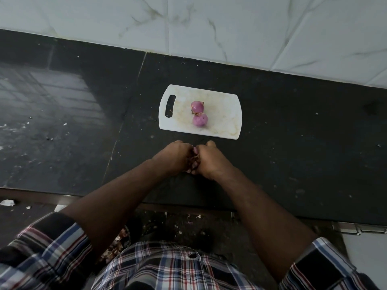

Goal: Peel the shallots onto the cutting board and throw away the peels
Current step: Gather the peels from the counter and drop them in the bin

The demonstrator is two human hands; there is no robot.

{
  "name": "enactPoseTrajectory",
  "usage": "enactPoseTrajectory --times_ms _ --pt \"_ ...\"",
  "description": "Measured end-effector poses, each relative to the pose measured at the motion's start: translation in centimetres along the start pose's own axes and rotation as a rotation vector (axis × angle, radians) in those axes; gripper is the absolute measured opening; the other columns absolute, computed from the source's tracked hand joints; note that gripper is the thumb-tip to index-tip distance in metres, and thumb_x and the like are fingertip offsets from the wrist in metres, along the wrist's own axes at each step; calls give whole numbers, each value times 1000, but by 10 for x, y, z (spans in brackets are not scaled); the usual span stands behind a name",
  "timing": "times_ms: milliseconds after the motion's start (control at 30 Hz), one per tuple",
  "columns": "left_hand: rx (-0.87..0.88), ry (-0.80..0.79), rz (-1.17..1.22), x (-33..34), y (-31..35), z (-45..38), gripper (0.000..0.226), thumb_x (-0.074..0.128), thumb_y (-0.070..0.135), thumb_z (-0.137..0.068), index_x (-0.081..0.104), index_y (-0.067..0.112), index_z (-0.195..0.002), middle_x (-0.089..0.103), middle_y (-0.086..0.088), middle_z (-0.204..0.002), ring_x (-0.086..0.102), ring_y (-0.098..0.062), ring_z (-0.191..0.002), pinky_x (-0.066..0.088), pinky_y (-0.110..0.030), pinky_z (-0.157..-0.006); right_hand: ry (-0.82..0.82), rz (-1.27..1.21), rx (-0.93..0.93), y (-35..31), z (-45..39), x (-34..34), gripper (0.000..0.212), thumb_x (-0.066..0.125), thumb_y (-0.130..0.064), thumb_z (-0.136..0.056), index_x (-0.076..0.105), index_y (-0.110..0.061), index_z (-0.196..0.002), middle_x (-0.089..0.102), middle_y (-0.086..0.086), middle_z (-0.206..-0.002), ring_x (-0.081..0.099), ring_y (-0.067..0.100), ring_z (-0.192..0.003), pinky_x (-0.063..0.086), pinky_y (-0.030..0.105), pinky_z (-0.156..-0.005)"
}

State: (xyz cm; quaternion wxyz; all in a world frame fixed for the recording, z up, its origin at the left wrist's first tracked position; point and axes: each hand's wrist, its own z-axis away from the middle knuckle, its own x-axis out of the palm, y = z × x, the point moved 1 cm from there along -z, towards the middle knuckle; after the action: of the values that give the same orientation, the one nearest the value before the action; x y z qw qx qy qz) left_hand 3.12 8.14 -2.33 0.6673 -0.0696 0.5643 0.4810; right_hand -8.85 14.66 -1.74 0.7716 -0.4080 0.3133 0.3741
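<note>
body: my plaid shirt, checks of white, navy, red and black | front: one dark button on the placket | sleeves: same plaid, rolled up past both elbows, forearms bare | wrists and fingers: I see no watch, no rings, no gloves

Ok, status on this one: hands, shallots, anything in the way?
Left hand and right hand both grip one shallot, peeling. Two peeled shallots on cutting board. Nothing blocking.
</note>
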Motion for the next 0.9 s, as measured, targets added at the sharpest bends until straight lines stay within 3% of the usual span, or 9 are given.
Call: enactPoseTrajectory --times_ms 200,300,400,500,567,667,767,900 --pt "-96 35 25 2 5 0 16 58 20 -94 65 7 -99 70 -12 -102 66 -29 -95 41 -28 -71 38 -39 -54 0 2 -2 28 73 -21 -85 64 -11 -109 50 7 -113 59 25 -97 50 35 -84" --pt "-134 61 94 3 5 2 13 60 18 -91 67 8 -94 71 -10 -97 67 -28 -90 41 -28 -69 11 -158 -49 5 0 -6 20 74 -15 -80 66 -13 -97 67 5 -101 65 24 -92 55 39 -84" --pt "-150 51 215 1 2 7 8 68 20 -85 66 12 -84 68 -3 -83 64 -20 -78 42 -28 -61 -49 -367 -36 13 1 -7 38 82 -12 -75 69 -17 -110 73 -1 -103 69 17 -96 57 41 -91" --pt "-131 5 381 -2 -6 10 9 77 21 -80 68 17 -78 66 3 -72 61 -14 -68 46 -28 -62 -6 -467 -49 19 0 -2 62 86 -18 -72 63 -15 -130 73 -1 -113 70 16 -102 57 43 -94" --pt "-147 -53 560 -4 -12 13 9 75 12 -82 69 12 -75 64 1 -69 58 -12 -66 46 -26 -64 13 -520 -52 20 -1 0 67 86 -18 -74 60 -16 -136 72 -1 -116 72 15 -98 60 41 -90" --pt "-255 -124 1063 -4 -12 19 7 66 1 -89 71 -3 -90 68 -12 -83 65 -18 -79 57 -26 -75 49 -542 -57 18 -1 0 65 86 -21 -77 60 -15 -136 71 0 -117 72 14 -96 60 40 -89" --pt "-355 -91 1302 -8 -4 22 20 52 8 -94 68 -1 -86 66 -14 -83 65 -19 -79 59 -34 -90 79 -496 -74 12 1 1 77 88 -38 -73 56 -18 -140 68 -3 -125 68 12 -105 56 36 -96" --pt "-366 -100 1383 -16 4 27 28 48 24 -99 70 8 -91 72 -4 -80 67 -18 -79 59 -35 -87 205 -487 -50 8 2 -2 56 86 -34 -75 67 -22 -126 73 -4 -111 70 8 -89 59 27 -81"
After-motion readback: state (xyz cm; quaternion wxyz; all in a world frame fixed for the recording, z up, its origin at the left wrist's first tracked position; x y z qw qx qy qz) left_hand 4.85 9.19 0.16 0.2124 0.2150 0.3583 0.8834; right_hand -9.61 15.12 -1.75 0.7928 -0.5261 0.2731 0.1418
